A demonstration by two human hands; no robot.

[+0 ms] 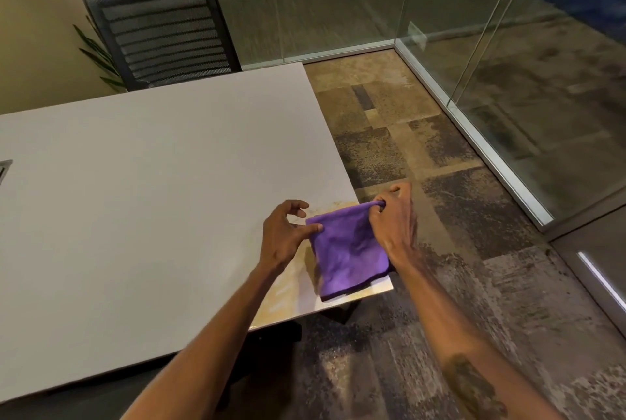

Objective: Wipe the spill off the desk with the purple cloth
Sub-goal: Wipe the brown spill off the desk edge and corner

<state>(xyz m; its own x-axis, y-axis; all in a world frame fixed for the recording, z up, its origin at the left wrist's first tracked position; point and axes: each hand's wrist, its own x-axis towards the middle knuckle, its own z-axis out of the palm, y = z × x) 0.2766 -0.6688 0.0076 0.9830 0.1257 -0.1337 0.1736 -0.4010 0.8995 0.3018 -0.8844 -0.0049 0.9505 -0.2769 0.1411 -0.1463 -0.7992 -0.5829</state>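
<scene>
While both hands work at the bench corner: the wipe looks not yet properly under way, by my read.
Cloth: the purple cloth (349, 250) hangs between the two hands, its upper edge stretched from one to the other, its lower edge dropping to the bench (135, 199) near the corner; whether it touches the surface there I cannot tell.
Left hand: the left hand (288, 233) has thumb and forefinger pressed onto the cloth's near-left top corner, the other fingers curled loose above it.
Right hand: the right hand (394, 216) is closed, pinching the opposite top corner, which bunches into a small roll at its fingertips (381, 204).
Spill: the spill (288, 291) shows as a yellowish wet patch below and beyond the left hand, running under the cloth and right out to the bench edge.
Risk one: the spill reaches the edge, so a stroke pushed toward the right hand could drive liquid off onto the carpet (440, 182).
Risk two: held by two corners only, the cloth may skate over the wet patch and smear it; it wants a flat palm on top.
Risk three: a thin single layer could soak through quickly.
</scene>
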